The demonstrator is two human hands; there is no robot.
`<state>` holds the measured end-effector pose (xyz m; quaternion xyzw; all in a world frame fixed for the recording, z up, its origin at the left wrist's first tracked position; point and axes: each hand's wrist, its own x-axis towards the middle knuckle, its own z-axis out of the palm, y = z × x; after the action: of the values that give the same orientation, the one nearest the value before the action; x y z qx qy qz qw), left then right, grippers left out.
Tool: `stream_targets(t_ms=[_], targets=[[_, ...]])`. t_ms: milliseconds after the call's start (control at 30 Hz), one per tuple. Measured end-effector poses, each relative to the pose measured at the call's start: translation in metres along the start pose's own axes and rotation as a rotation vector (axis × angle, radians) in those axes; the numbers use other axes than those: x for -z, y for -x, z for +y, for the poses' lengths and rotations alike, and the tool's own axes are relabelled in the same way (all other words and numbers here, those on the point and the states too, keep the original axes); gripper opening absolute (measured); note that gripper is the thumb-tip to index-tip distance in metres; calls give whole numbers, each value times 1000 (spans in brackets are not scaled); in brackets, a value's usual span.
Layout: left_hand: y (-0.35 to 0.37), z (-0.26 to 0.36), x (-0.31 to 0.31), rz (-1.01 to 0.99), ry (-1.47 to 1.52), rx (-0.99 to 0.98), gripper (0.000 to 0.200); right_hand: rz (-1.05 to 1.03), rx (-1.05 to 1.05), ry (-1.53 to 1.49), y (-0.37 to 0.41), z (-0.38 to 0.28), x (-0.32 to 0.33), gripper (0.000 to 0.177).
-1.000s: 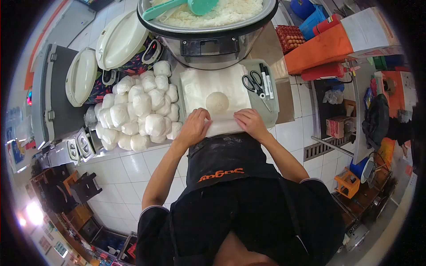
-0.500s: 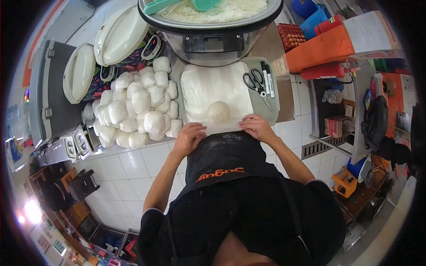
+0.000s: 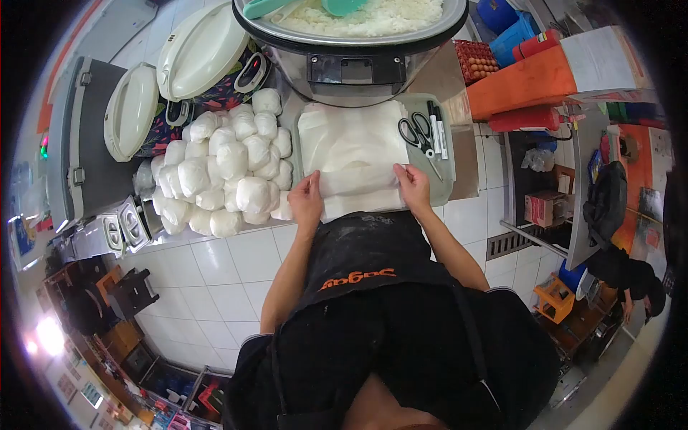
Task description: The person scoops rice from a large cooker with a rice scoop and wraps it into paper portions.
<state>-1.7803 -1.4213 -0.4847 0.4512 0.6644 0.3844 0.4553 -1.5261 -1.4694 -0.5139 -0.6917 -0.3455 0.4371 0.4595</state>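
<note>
My left hand (image 3: pixel 307 202) pinches the left corner of a thin white paper sheet (image 3: pixel 362 179), and my right hand (image 3: pixel 413 189) pinches its right corner. Between them the sheet's near edge is raised and folded over a rice ball. Only a faint sliver of the rice ball (image 3: pixel 357 165) shows behind it. Underneath lies a stack of similar white sheets (image 3: pixel 351 129) on a pale green tray (image 3: pixel 448 172). Black-handled scissors (image 3: pixel 416 132) and two markers (image 3: pixel 438 132) rest at the tray's right side.
A large cooker (image 3: pixel 358 68) full of white rice stands beyond the tray, with a green scoop (image 3: pixel 342 6) in it. Left of the tray is a pile of white wrapped balls (image 3: pixel 229 161). Lidded pots (image 3: pixel 204 54) stand behind it. Eggs (image 3: pixel 481 68) sit right of the cooker.
Both hands have lifted the sheet's near edge up and away from my body, over the rice ball. The ball was in plain view before and is now mostly covered.
</note>
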Motion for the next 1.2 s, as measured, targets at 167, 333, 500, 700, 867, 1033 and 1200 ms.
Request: stream_targets(t_ms=[167,333,500,700,867,1033,1200], targets=[[-10,6,0,-20,-716,-234,42,227,153,287,8,-12,-7,31],[-13,21,-4,-71,-925,-129,46,209,140,341,3,-22,-9,33],[-27,22,0,-133,-938,-76,41,68,111,483,-14,-35,1,28],[-83,40,-21,-154,-534,-860,36,179,719,644,-79,-66,-19,29],[-116,44,-36,-380,-799,-710,46,-228,575,828,-126,-73,-24,37],[-120,45,-16,-586,-796,-809,37,-592,579,899,-127,-94,-4,29],[-56,98,2,-432,-614,-920,27,-797,539,952,-98,-143,-10,50]])
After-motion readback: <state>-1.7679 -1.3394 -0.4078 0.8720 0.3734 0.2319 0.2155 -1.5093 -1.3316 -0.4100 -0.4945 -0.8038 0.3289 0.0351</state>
